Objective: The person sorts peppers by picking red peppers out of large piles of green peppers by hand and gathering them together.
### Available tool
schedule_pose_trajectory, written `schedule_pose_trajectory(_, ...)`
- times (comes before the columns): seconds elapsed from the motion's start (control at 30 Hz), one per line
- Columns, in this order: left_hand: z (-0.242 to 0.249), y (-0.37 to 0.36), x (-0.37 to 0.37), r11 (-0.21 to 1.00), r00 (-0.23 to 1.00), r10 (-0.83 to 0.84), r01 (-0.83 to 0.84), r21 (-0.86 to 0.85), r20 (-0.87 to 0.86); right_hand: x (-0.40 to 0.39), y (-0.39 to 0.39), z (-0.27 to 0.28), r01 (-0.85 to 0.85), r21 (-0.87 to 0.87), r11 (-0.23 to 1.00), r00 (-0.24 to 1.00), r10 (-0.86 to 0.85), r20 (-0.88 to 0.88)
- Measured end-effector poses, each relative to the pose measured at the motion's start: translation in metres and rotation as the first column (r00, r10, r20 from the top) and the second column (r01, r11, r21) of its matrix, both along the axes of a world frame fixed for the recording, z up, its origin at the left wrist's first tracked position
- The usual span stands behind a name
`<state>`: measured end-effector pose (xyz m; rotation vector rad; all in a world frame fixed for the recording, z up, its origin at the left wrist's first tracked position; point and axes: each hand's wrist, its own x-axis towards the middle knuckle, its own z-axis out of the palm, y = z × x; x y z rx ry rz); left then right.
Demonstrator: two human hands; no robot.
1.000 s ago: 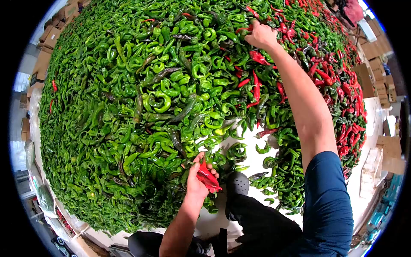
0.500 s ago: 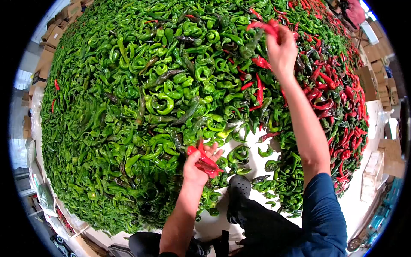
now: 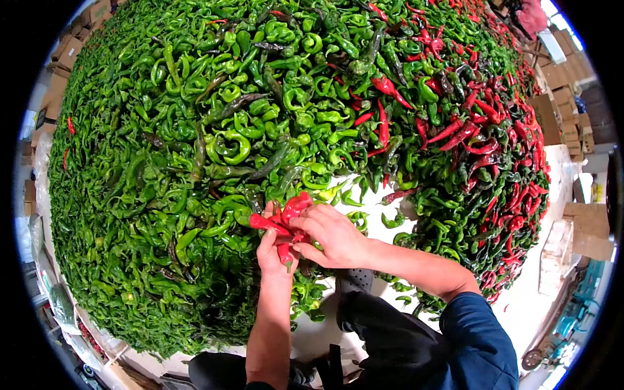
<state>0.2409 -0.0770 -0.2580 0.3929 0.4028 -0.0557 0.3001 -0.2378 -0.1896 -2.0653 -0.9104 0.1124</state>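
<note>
Several red peppers point(image 3: 272, 225) are bunched between my two hands, low over the near edge of the pile. My left hand point(image 3: 276, 253) cups them from below, its fingers wrapped round the bunch. From the right, my right hand point(image 3: 333, 237) is closed on the red peppers at the same bunch, fingers bent against them. Around both hands spreads a wide heap of green peppers point(image 3: 234, 148). More red peppers point(image 3: 465, 136) lie mixed with green and dark ones on the right side of the heap.
A pale floor point(image 3: 383, 211) shows in a gap in the pile, close to my shoe point(image 3: 355, 281). Cardboard boxes point(image 3: 572, 123) stand along the right, with more boxes point(image 3: 68, 52) at the upper left. Teal wheeled equipment point(image 3: 569, 325) sits at the lower right.
My right hand has come down from the upper right of the pile, carrying red pepper, to my left hand. The view has shifted slightly.
</note>
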Motion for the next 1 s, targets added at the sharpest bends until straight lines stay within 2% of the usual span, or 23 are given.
schedule_pose_trajectory(0.03, -0.001, 0.001, -0.002, 0.999, 0.999, -0.038, 0.037, 0.038, 0.005, 0.0, -0.003, -0.001, -0.059, -0.023, 0.998, 0.997, 0.058, -0.06)
schedule_pose_trajectory(0.07, -0.004, 0.001, -0.004, 0.997, 0.998, -0.054, 0.055, -0.052, 0.014, -0.001, -0.004, -0.003, -0.073, -0.036, 0.997, 0.994, 0.069, -0.089)
schedule_pose_trajectory(0.2, -0.004, 0.002, -0.004, 0.993, 0.988, -0.119, 0.121, 0.014, -0.099, 0.005, -0.01, -0.002, -0.177, -0.069, 0.982, 0.97, 0.162, -0.181)
schedule_pose_trajectory(0.3, -0.011, 0.001, -0.006, 0.987, 0.983, -0.093, 0.111, 0.115, -0.156, 0.016, -0.015, 0.014, -0.287, -0.176, 0.942, 0.919, 0.22, -0.326)
schedule_pose_trajectory(0.33, -0.004, -0.002, -0.003, 0.99, 0.982, -0.05, 0.072, 0.118, -0.181, 0.02, -0.018, 0.029, -0.29, -0.172, 0.941, 0.918, 0.223, -0.328)
schedule_pose_trajectory(0.43, -0.015, 0.008, -0.005, 0.999, 0.993, -0.012, 0.017, 0.042, -0.115, 0.047, -0.039, 0.05, -0.335, -0.16, 0.929, 0.861, 0.233, -0.451)
schedule_pose_trajectory(0.5, -0.019, 0.015, -0.008, 1.0, 1.0, 0.004, -0.003, 0.011, -0.031, 0.089, -0.053, 0.036, 0.004, -0.253, 0.967, 0.933, -0.095, -0.347)
schedule_pose_trajectory(0.53, -0.016, 0.017, -0.011, 1.0, 0.999, 0.017, -0.016, 0.005, -0.048, 0.114, -0.052, 0.019, 0.2, -0.262, 0.944, 0.948, -0.254, -0.192)
schedule_pose_trajectory(0.57, -0.012, 0.019, -0.014, 1.0, 0.997, 0.026, -0.027, -0.002, -0.068, 0.139, -0.053, -0.003, 0.391, -0.238, 0.889, 0.911, -0.41, -0.039)
schedule_pose_trajectory(0.63, -0.012, 0.018, -0.022, 0.994, 0.999, -0.041, 0.038, -0.099, -0.023, 0.191, -0.049, -0.046, 0.499, -0.314, 0.808, 0.86, -0.417, 0.292)
schedule_pose_trajectory(0.67, -0.017, 0.017, -0.027, 0.985, 0.997, -0.07, 0.067, -0.156, -0.018, 0.211, -0.041, -0.056, 0.556, -0.398, 0.729, 0.821, -0.41, 0.397)
schedule_pose_trajectory(0.7, -0.02, 0.014, -0.033, 0.972, 0.995, -0.1, 0.095, -0.213, -0.012, 0.23, -0.034, -0.066, 0.614, -0.468, 0.636, 0.778, -0.386, 0.496)
schedule_pose_trajectory(0.73, -0.014, 0.009, -0.038, 0.982, 0.994, -0.095, 0.082, -0.171, -0.063, 0.25, -0.033, -0.077, 0.691, -0.502, 0.519, 0.712, -0.372, 0.595)
schedule_pose_trajectory(0.77, -0.017, 0.006, -0.042, 0.973, 0.987, -0.134, 0.113, -0.203, -0.093, 0.266, -0.033, -0.084, 0.76, -0.516, 0.395, 0.643, -0.34, 0.687)
schedule_pose_trajectory(0.83, -0.015, 0.001, -0.048, 0.978, 0.971, -0.185, 0.167, -0.126, -0.152, 0.289, -0.033, -0.075, 0.706, -0.595, 0.385, 0.706, -0.454, 0.544)
schedule_pose_trajectory(0.9, -0.008, 0.0, -0.048, 0.975, 0.96, -0.203, 0.181, -0.127, -0.193, 0.305, -0.033, -0.078, 0.737, -0.573, 0.359, 0.673, -0.473, 0.569)
schedule_pose_trajectory(0.93, -0.005, 0.0, -0.048, 0.974, 0.958, -0.213, 0.193, -0.116, -0.193, 0.312, -0.032, -0.077, 0.676, -0.626, 0.388, 0.72, -0.529, 0.45)
schedule_pose_trajectory(0.97, -0.004, 0.001, -0.049, 0.973, 0.956, -0.221, 0.203, -0.107, -0.194, 0.32, -0.031, -0.077, 0.673, -0.608, 0.421, 0.688, -0.658, 0.307)
schedule_pose_trajectory(1.0, -0.001, 0.003, -0.049, 0.975, 0.956, -0.212, 0.194, -0.106, -0.203, 0.319, -0.034, -0.077, 0.695, -0.511, 0.506, 0.681, -0.692, 0.24)
